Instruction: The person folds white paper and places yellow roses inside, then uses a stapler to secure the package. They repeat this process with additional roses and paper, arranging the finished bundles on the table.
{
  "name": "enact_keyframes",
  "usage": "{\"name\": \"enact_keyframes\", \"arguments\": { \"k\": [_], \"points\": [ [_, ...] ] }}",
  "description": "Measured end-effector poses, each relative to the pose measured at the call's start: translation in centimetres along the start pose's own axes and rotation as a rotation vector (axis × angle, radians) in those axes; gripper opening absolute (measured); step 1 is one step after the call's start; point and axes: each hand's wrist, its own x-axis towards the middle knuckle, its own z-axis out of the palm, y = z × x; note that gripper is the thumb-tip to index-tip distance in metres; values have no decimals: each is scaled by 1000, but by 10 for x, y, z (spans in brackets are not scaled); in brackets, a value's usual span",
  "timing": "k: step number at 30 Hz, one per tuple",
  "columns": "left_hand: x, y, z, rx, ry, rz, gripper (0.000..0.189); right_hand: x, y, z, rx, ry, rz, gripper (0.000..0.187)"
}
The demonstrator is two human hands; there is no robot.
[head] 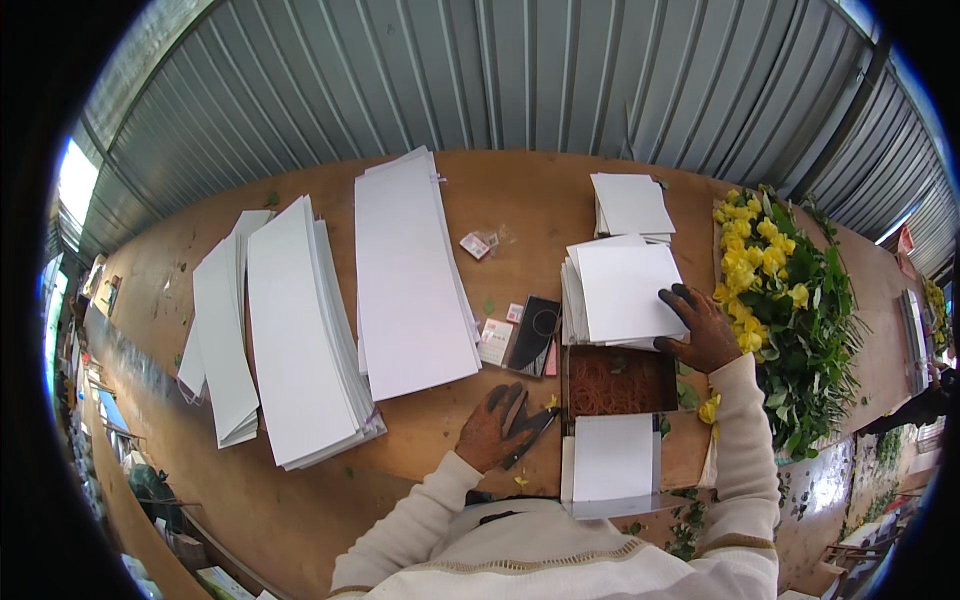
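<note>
My right hand (701, 330) rests at the right edge of a stack of square white sheets (630, 289), fingers and thumb spread on the top sheet. Just below that stack is an open box (622, 380) of reddish-brown rubber bands. My left hand (484, 435) lies low over the table, left of the box. A slim black tool (534, 429) lies under or against its thumb; whether the hand grips it is hidden. More white sheets (613, 457) sit in a clear holder (611, 508) close to my body.
Tall stacks of long white sheets (412, 277) (296, 337) (225, 330) cover the left side. Between them and the box lie a black case (536, 334) and small cartons (495, 341). Yellow roses (750, 262) with leafy stems are heaped right. A corrugated metal wall (465, 75) stands behind.
</note>
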Motion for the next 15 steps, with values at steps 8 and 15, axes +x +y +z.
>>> {"name": "enact_keyframes", "arguments": {
  "k": [8, 15],
  "points": [
    [120, 31, -26, -500, 70, 209, 67, 55, 83, 7, 565, 184, 319, 57],
    [160, 54, 31, -403, 67, 206, 75, 38, 48, 32, 550, 57, 244, 53]
  ]
}}
